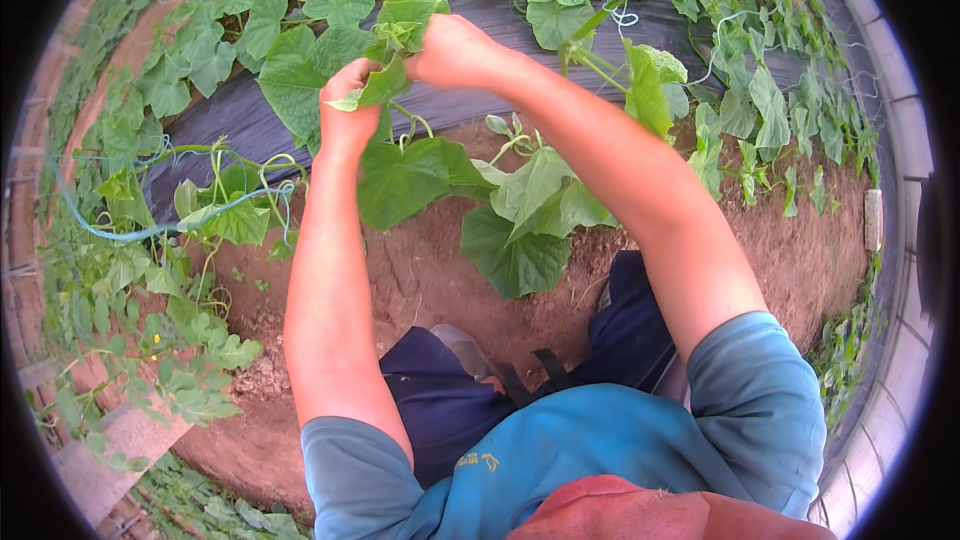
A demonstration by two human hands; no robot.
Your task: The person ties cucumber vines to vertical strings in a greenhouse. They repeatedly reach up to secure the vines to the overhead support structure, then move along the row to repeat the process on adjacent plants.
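Observation:
Both arms reach forward to a leafy climbing vine [410, 12] that looks like cucumber. My left hand [347, 110] is closed at the vine's upper shoot, and a curled leaf [378, 86] lies across its fingers. Just to its right, slightly farther off, my right hand [458, 52] is closed against the same shoot. Leaves partly hide the fingertips of both hands, so the exact stem between them does not show. Broad green leaves [403, 180] hang below my hands.
Dark plastic mulch [235, 125] covers the bed behind the vines. Light blue twine [150, 234] runs among plants at left, and thin pale string [712, 60] hangs at right. Brown soil [410, 275] lies around my legs. A board [120, 455] is at lower left.

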